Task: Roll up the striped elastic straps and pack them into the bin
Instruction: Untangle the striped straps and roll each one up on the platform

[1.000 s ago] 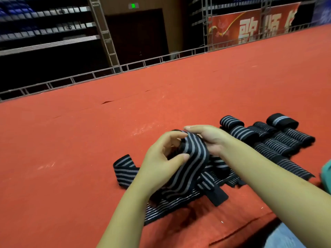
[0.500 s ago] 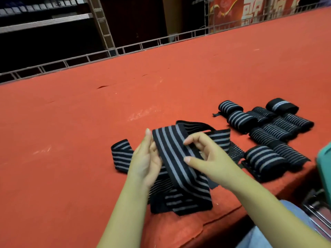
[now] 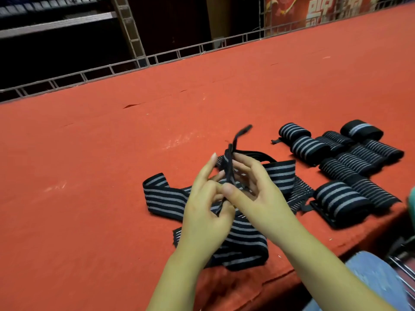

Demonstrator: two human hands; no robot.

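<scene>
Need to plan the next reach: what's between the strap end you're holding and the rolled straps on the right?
Head view: the loose strap's flat striped span lies there, then bare red table cover up to the rolled straps.

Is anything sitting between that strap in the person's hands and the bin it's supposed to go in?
The finished rolls lie to the right of the held strap, toward a teal edge that may be the bin; too little shows to tell. Both the left hand and right hand grip the strap directly.

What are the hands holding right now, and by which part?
Both hands, left and right, pinch the loose black elastic strap with grey stripes near its raised end, turned edge-on between them; the rest trails onto the red table.
</scene>
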